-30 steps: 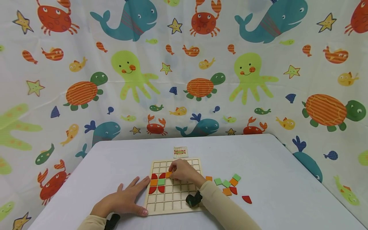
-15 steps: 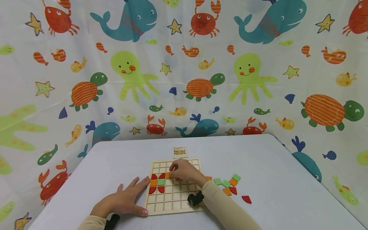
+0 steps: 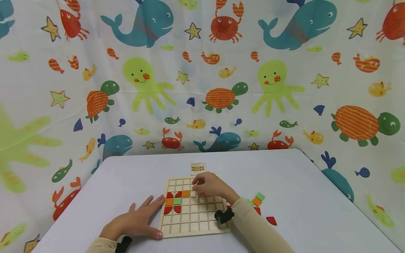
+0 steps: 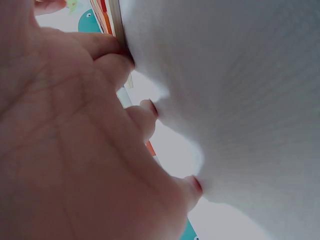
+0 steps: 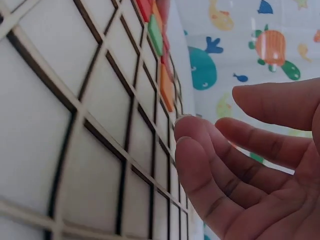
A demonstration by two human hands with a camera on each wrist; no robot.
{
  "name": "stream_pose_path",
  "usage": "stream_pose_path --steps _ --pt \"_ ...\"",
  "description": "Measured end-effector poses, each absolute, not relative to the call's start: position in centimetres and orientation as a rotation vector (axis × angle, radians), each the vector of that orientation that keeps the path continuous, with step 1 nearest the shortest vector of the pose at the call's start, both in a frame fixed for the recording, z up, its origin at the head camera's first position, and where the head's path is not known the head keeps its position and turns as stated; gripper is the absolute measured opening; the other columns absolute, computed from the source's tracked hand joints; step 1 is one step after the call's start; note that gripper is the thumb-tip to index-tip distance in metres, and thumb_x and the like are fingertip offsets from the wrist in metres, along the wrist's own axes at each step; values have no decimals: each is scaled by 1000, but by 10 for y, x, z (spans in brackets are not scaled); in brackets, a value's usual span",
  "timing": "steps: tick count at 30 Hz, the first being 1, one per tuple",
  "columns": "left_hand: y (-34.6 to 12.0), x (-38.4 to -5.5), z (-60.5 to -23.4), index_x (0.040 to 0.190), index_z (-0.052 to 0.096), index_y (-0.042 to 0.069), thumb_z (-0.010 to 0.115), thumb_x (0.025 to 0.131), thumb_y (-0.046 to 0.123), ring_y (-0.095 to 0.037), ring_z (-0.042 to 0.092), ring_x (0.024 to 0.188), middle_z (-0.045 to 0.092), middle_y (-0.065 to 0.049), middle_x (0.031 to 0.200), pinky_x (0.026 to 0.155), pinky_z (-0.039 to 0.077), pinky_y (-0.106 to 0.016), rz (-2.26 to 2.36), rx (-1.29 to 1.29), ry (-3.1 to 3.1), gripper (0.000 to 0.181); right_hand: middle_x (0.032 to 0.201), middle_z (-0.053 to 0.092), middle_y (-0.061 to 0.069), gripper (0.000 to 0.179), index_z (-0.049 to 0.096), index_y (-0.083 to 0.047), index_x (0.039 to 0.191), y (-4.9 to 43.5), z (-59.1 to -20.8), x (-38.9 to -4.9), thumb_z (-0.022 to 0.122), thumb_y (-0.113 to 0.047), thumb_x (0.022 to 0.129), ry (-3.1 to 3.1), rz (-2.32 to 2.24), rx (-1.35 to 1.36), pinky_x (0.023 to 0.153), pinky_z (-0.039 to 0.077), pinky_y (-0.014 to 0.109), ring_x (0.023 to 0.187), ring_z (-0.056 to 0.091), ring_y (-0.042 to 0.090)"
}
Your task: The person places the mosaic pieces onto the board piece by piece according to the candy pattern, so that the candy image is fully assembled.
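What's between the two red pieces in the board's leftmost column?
An orange square lies between the upper red piece and the lower red piece, as the head view shows.

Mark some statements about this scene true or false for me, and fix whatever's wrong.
1. The left hand is at the left edge of the board. True.
2. The right hand is holding no tile. True.
3. Two green tiles show on the board. False: only one green tile does.
4. Four red tiles show on the board. True.
5. The card lies nearer the person than the board. False: the picture card lies beyond its far edge.
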State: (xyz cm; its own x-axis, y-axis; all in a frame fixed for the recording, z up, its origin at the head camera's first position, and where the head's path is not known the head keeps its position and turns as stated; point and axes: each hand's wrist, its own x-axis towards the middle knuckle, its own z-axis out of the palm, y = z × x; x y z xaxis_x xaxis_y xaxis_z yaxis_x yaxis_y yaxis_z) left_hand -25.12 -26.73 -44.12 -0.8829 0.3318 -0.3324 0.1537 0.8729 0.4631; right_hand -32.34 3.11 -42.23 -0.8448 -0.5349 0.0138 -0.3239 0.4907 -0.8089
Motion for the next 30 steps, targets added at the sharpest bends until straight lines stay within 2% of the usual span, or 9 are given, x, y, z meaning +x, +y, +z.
stream_pose_path --steps 7,14,24,30 --pt "-267 -252 -444 169 35 16 97 71 52 -46 11 161 32 -11 173 114 -5 -84 623 364 2623 122 97 73 6 25 71 2 122 56 -416 -324 69 -16 105 2495 -1276 -798 76 63 38 82 74 25" --pt "-267 -251 -440 169 34 16 97 70 52 -46 11 161 31 -12 173 114 -5 -84 625 361 2626 122 112 74 0 28 74 -1 124 87 -407 -321 70 -20 104 2640 -1130 -807 96 59 45 104 68 20" --pt "-267 -253 -439 169 35 16 96 70 53 -46 10 161 31 -13 173 114 -6 -84 608 358 2627 122 111 74 7 26 74 -1 123 130 -396 -307 75 -11 100 2680 -999 -813 91 60 43 103 67 24" --pt "-268 -251 -439 169 34 15 96 73 52 -48 10 160 31 -14 173 114 -6 -84 612 366 2617 120 102 70 1 20 75 -7 113 143 -396 -301 80 -9 94 2671 -837 -676 88 59 45 97 62 22"
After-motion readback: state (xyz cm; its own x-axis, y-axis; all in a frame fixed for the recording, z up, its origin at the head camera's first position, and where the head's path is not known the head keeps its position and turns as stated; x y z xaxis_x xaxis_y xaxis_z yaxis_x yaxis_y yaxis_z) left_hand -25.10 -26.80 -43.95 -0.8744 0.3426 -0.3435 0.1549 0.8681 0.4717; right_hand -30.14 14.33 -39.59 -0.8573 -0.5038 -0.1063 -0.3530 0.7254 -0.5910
